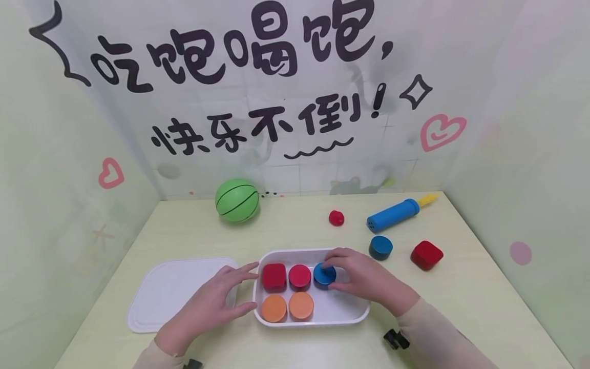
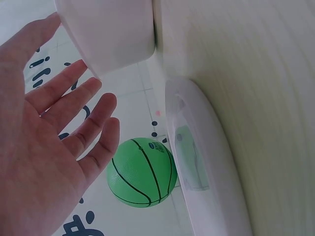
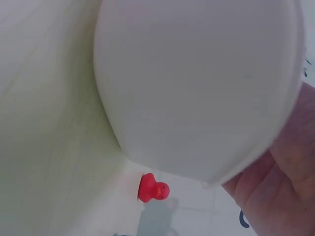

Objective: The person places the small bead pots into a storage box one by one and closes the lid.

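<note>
Five short blocks are held in the rounded white plastic tray [image 1: 341, 310], low at the centre of the head view. The glossy blue round block [image 1: 325, 275], last of its upper row, is gripped between thumb and fingers by the right hand [image 1: 364, 277]. To its left are set a red round block [image 1: 300, 275] and a red square block [image 1: 274, 277], with two orange round blocks [image 1: 301, 306] below. The left hand [image 1: 218, 297] is spread wide, fingertips placed at the tray's left rim (a flat white lid [image 1: 172, 289] is partly covered by it).

In the left wrist view, a green rubber ball with black lines [image 2: 142, 173] is seen at lower centre, below straight fingers.

In the right wrist view, the right fingertips are hidden by the tray wall; a small red toy duck [image 3: 152, 188] is shown at lower centre.
</note>
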`<state>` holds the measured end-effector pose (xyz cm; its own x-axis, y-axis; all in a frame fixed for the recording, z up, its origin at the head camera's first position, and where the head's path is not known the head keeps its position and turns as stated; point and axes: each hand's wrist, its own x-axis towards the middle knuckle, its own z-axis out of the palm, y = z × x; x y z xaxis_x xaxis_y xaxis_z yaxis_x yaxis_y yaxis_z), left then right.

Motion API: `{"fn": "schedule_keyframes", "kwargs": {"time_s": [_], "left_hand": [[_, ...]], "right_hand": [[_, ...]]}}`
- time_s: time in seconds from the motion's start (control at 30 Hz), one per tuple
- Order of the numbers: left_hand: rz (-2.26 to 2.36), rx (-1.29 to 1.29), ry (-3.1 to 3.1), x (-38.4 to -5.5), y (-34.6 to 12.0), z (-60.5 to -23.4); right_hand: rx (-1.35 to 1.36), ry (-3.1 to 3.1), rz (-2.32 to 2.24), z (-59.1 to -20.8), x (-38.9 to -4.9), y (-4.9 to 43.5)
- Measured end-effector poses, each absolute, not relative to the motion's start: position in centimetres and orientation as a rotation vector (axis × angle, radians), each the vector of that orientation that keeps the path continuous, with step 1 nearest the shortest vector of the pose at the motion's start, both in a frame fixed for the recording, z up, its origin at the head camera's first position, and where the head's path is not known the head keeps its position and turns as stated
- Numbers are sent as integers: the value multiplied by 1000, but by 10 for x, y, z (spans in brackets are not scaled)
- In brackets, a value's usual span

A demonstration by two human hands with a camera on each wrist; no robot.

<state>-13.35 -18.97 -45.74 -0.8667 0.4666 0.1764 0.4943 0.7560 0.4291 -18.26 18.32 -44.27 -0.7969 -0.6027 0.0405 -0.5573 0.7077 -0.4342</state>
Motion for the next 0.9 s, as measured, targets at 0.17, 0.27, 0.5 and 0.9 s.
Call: {"fn": "schedule_keyframes", "kwargs": {"time_s": [0.17, 0.27, 0.5, 0.9], "left_hand": [[-737, -795, -2887, -133, -191, -458], [-744, -800, -2883, -133, -191, -459], [-755, -810, -2876, -134, -191, -460], [-750, -809, -2879, -134, -191, -459]], "right_hand": [[-921, 2860, -723, -436, -176, 200], [-904, 2913, -733, -430, -172, 213], [-808, 3079, -729, -425, -173, 250], [-489, 3258, -720, -440, -183, 332]]}}
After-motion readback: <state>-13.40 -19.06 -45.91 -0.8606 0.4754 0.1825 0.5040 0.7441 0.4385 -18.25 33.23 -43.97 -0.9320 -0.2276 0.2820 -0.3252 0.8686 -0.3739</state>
